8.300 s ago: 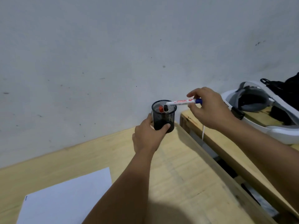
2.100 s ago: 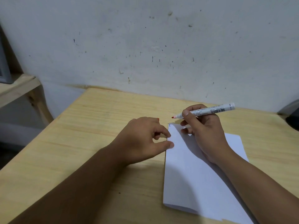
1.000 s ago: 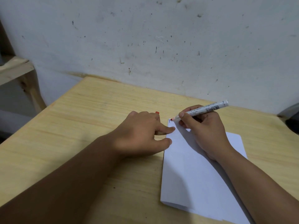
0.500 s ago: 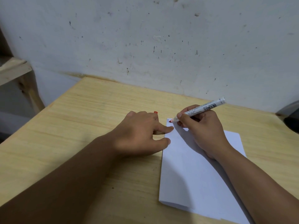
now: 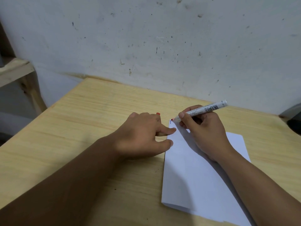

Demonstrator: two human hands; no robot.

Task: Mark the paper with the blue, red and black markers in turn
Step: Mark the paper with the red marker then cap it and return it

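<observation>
A white sheet of paper (image 5: 192, 173) lies on the wooden table (image 5: 91, 121), right of centre. My right hand (image 5: 203, 132) grips an uncapped red marker (image 5: 203, 109), its red tip touching the paper's far left corner beside a short dark mark. My left hand (image 5: 143, 136) rests at the paper's left edge, thumb and forefinger on the sheet. A red cap (image 5: 158, 114) pokes out behind its curled fingers. The blue and black markers are out of view.
A stained white wall (image 5: 162, 38) runs right behind the table. A wooden shelf (image 5: 14, 70) stands past the table's left edge. A dark object (image 5: 294, 126) shows at the far right edge.
Earlier my right hand held the blue marker at a mesh cup. It now holds the red marker, whose tip has dropped from just above the corner onto the paper. My left hand stays put.
</observation>
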